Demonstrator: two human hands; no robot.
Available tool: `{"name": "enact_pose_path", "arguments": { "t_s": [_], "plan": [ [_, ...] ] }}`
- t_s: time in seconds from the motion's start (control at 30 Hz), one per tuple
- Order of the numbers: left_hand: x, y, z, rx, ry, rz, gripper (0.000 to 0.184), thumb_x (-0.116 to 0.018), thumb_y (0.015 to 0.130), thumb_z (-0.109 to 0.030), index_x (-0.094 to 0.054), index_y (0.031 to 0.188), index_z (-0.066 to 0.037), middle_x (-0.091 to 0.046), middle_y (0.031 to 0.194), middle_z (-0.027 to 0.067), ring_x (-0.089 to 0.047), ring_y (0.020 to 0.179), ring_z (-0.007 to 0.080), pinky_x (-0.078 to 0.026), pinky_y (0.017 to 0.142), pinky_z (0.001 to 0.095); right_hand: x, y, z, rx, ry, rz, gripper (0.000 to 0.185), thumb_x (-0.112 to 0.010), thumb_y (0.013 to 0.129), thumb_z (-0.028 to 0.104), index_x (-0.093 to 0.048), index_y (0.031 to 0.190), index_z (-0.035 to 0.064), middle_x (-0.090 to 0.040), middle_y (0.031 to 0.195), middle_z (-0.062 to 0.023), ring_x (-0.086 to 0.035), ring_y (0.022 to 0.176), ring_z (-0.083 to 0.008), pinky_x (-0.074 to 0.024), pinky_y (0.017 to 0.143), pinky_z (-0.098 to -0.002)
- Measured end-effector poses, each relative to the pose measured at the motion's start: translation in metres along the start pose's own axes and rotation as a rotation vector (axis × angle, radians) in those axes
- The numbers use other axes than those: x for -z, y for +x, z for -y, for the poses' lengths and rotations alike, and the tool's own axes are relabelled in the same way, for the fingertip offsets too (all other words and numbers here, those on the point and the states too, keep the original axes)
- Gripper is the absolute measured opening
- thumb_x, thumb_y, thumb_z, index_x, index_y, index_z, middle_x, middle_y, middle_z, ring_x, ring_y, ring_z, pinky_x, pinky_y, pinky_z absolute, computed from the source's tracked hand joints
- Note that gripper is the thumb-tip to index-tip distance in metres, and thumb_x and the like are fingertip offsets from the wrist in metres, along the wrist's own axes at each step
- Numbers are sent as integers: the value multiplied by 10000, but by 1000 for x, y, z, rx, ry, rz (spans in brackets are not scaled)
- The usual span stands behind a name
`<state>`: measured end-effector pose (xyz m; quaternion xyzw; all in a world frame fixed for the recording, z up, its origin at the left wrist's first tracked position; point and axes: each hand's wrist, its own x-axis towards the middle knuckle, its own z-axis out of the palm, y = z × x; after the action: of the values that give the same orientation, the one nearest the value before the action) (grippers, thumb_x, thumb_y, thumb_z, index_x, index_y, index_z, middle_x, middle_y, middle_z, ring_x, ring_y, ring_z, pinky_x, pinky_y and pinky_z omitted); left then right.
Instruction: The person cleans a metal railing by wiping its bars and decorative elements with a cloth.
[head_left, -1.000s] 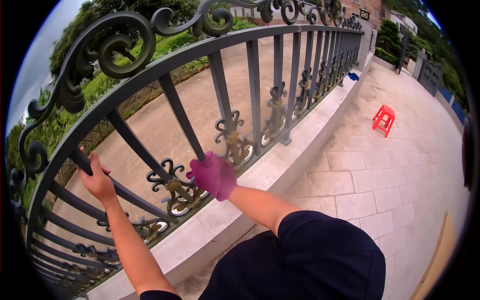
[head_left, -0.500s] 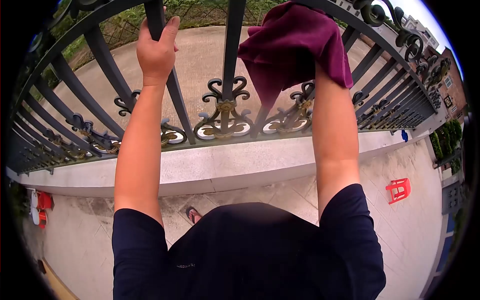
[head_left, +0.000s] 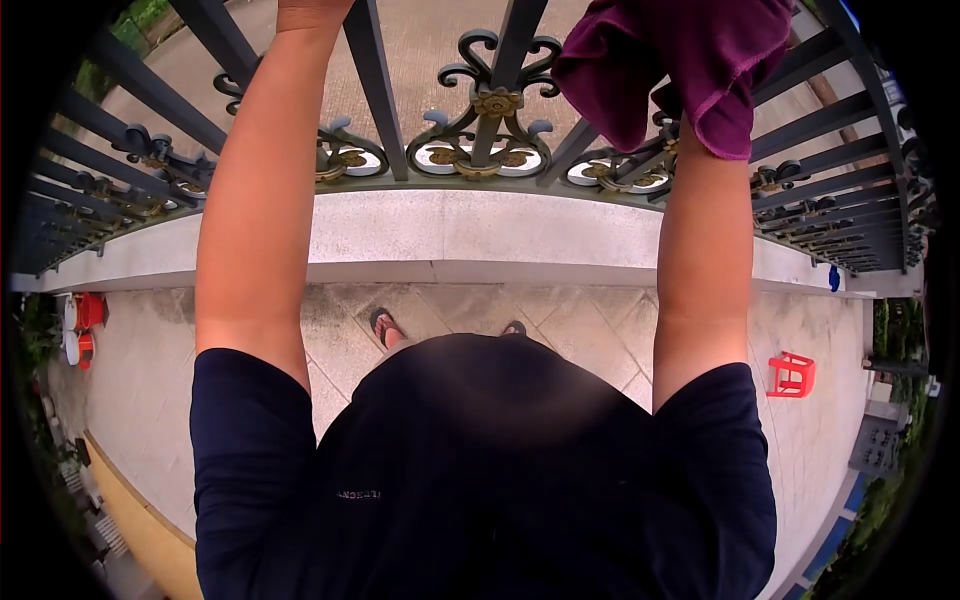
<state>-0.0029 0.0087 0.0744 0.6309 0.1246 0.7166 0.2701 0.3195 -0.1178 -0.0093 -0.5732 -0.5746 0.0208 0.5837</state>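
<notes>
At the top edge, only the base of my left hand [head_left: 312, 14] shows, by the bars of the dark metal fence [head_left: 375, 85]; its fingers are out of frame. A purple cloth [head_left: 725, 65] is in my right hand and drapes over it down to the wrist, hiding the fingers. The cloth hangs against the fence bars on the right. Between my arms, a scrolled ornament with a gold flower [head_left: 497, 102] decorates the fence.
A pale stone ledge [head_left: 480, 228] runs beneath the fence. On the paved floor to the right stands a red plastic stool [head_left: 791, 375]. Red and white items [head_left: 85, 325] sit at the far left. Something blue [head_left: 834, 278] lies near the ledge's right end.
The view has tipped down, so the fence sits higher and my left fingers have left the frame. The cloth in my right hand shows farther up and right.
</notes>
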Motion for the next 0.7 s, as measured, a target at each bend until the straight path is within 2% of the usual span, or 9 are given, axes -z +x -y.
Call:
{"name": "enact_pose_path", "arguments": {
  "t_s": [0.1, 0.2, 0.27, 0.37, 0.4, 0.47, 0.57, 0.63, 0.7],
  "plan": [
    [0, -1, -2, 12, 28, -9, 199, -687, 988, -177, -588, 887, -36, -532, 626, -20, -493, 473, 79, -402, 454, 251, -24, -35, -24, -11, 215, -60, 375, -823, 870, 161, -591, 1140, 44, -685, 900, -51, -647, 799, -141, -550, 722, -300],
    [1, 0, 0, 3, 36, 0, 188, -686, 987, -176, -597, 908, -30, -530, 624, -20, -491, 470, 78, -400, 451, 248, -52, -89, -10, -181, 487, -17, 362, -828, 870, 161, -590, 1118, 50, -678, 896, -34, -636, 786, -128, -543, 716, -289],
    [0, -1, -3, 23, 30, -6, 179, -687, 985, -172, -604, 921, -28, -528, 622, -23, -487, 468, 76, -397, 448, 245, -60, -126, 15, -218, 142, 22, 269, -815, 865, 163, -614, 1019, 72, -677, 866, -22, -634, 748, -131, -529, 691, -292],
    [-2, 0, -5, 30, 5, -5, 162, -689, 981, -162, -614, 941, -24, -529, 628, -26, -480, 465, 74, -394, 445, 242, -63, -144, 26, -120, -433, 29, 177, -764, 847, 238, -645, 747, 152, -695, 808, -47, -644, 721, -276, -468, 682, -397],
    [-3, 0, -5, 32, -4, -5, 156, -689, 979, -158, -618, 948, -22, -531, 631, -27, -478, 464, 73, -393, 444, 240, -65, -150, 21, -26, -562, -26, 189, -767, 851, 246, -640, 746, 154, -678, 785, -43, -623, 729, -277, -441, 711, -404],
    [-6, -1, -6, 10, -24, -19, 150, -691, 977, -152, -620, 951, -23, -534, 640, -28, -476, 464, 72, -394, 444, 240, -74, -158, 4, 3, -556, -89, 220, -784, 856, 263, -618, 760, 154, -625, 732, -31, -569, 743, -268, -371, 772, -410],
    [-4, -1, -6, 30, -7, -17, 149, -693, 976, -152, -625, 951, -22, -539, 653, -28, -480, 469, 70, -395, 444, 239, -75, -156, 6, 118, -570, -197, 261, -801, 838, 279, -584, 745, 166, -592, 681, -42, -565, 671, -284, -391, 695, -429],
    [-4, 1, -5, 24, 11, -30, 154, -695, 976, -158, -625, 945, -25, -538, 652, -28, -483, 471, 69, -394, 442, 240, -71, -157, 9, 25, -608, -75, 225, -781, 863, 278, -613, 921, 142, -639, 837, -35, -579, 826, -267, -393, 799, -412],
    [-1, -1, -3, 29, 32, -28, 162, -701, 974, -166, -623, 941, -28, -540, 652, -28, -485, 470, 71, -395, 438, 244, -72, -160, 13, 29, -582, -91, 222, -779, 866, 281, -614, 925, 144, -639, 840, -34, -578, 827, -269, -398, 810, -412]
  ]
}}
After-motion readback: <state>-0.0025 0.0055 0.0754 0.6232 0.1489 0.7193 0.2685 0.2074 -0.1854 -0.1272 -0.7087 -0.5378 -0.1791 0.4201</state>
